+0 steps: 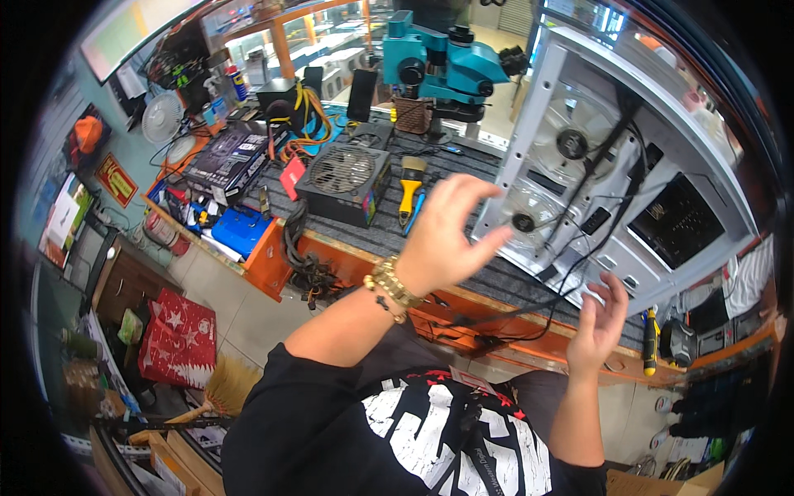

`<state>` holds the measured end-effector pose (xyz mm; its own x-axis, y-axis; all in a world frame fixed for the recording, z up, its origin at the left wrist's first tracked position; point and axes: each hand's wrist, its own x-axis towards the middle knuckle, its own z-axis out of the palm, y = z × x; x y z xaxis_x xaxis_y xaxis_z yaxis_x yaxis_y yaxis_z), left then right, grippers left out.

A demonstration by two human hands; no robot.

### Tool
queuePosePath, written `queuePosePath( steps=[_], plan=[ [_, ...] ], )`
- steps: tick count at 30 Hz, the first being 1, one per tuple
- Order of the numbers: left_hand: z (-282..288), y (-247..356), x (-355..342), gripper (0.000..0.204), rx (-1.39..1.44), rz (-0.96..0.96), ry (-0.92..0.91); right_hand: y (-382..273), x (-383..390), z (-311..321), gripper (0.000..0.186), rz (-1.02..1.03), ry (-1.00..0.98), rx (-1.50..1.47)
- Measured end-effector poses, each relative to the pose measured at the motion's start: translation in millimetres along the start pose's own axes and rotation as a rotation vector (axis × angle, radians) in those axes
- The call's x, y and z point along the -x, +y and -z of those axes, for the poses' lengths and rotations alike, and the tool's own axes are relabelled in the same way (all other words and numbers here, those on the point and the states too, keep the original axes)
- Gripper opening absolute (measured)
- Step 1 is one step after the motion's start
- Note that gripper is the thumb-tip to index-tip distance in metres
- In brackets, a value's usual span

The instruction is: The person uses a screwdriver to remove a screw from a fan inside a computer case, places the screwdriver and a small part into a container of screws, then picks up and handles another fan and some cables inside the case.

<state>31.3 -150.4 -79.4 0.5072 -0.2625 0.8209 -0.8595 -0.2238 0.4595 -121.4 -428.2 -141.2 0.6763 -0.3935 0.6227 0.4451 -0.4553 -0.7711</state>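
A white computer case (529, 116) stands open on the bench at the right, its interior facing me. Two clear fans, an upper fan (571, 144) and a lower fan (523, 221), sit inside it. Black cables (589, 241) cross the case and trail over the bench's front edge. My left hand (449, 238) hovers at the case's left side, thumb and fingers apart, holding nothing. My right hand (597, 326) is raised by the case's lower front edge, fingers spread and bare. Whether either hand touches the case or a cable I cannot tell.
Left of my left hand lie a yellow brush (408, 192) and a black power supply (347, 178) with a dangling cable bundle (299, 260). Behind stands a teal microscope (447, 70). A yellow-black screwdriver (651, 343) is at right; an orange drawer (269, 258) juts out at left.
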Motion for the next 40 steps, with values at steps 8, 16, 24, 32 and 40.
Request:
queuePosePath(
  steps=[8, 16, 24, 32, 40],
  plan=[
    [141, -117, -2, 0.146, -0.918, 0.845, -0.507, 14, 30, 45, 0.04, 0.122, 0.007, 0.034],
    [145, -128, -7, 0.149, -0.945, 0.931, -0.692, -3, 49, 18, 0.039, 0.032, -0.047, -0.065],
    [167, -146, 23, 0.114, -0.767, 0.561, -0.32, -30, 62, -17, 0.032, 0.151, -0.475, 0.042],
    [239, -108, 18, 0.085, 0.023, 0.802, -0.057, -26, 65, -5, 0.028, 0.084, -0.531, 0.084],
    [337, -37, 34, 0.095, 0.425, 0.68, 0.171, -39, 42, -54, 0.026, 0.036, -0.815, -0.047]
  ],
)
